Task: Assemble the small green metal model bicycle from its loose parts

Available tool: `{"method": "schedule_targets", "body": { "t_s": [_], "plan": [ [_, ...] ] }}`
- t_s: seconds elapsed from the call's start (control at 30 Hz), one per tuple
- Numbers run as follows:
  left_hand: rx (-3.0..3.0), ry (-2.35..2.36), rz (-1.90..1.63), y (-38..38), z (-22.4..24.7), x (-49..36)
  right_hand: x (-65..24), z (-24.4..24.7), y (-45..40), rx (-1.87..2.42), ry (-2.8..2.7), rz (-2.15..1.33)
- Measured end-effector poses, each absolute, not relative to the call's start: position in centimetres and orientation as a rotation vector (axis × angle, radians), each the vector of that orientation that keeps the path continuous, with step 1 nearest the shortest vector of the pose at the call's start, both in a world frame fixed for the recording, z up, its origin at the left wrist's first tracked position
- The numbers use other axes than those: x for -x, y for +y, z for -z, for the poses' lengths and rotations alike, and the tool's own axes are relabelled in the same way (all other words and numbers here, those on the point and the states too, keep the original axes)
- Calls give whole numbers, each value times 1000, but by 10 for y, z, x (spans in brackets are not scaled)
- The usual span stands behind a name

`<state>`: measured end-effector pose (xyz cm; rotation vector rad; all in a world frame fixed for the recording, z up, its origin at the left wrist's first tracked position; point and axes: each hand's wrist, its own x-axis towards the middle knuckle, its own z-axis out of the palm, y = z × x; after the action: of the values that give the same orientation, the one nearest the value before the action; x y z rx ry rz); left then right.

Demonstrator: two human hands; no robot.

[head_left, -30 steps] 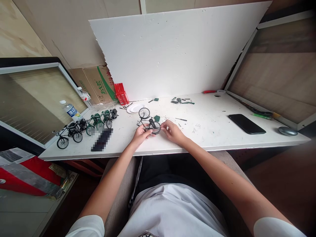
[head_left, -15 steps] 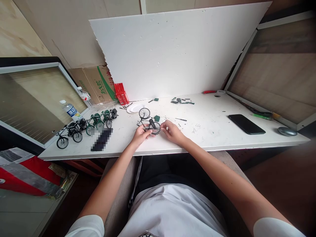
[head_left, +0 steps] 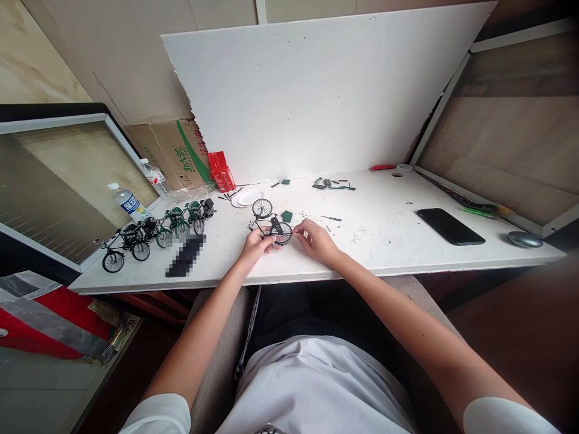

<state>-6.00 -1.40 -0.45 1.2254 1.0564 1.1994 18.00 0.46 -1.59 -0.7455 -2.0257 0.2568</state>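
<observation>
My left hand (head_left: 256,248) is closed around the frame of a black model bicycle (head_left: 277,226), held tilted just above the table near its front edge. One of its spoked wheels points away from me; the other lies near my fingers. My right hand (head_left: 314,240) is pinched at the outer edge of that nearer wheel. Whatever sits between its fingertips is too small to make out. Beyond the bicycle lies a small green piece (head_left: 286,216), with tiny bits scattered beside it and a thin dark rod-like tool (head_left: 331,218) to the right.
Several model bicycles (head_left: 181,223) stand in a row at left, near two bottles (head_left: 129,202). White plates (head_left: 248,198) and a red box (head_left: 221,172) are behind. Loose dark parts (head_left: 332,184) lie at the back. A phone (head_left: 451,226) and a mouse (head_left: 525,239) rest at right.
The bicycle and my left hand have shifted very slightly to the left. A small reddish thing seen beneath the nearer wheel no longer shows clearly. My right hand keeps its pinch beside the wheel.
</observation>
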Motion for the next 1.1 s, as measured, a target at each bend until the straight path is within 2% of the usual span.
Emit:
{"method": "schedule_targets", "body": {
  "t_s": [0.7,1.1],
  "plan": [
    [-1178,1023,-1191,-15,2,64,-181,11,-1,659,-2050,-65],
    [-1198,1009,-1169,-17,0,66,-179,11,0,546,-2044,-132]
  ]
}}
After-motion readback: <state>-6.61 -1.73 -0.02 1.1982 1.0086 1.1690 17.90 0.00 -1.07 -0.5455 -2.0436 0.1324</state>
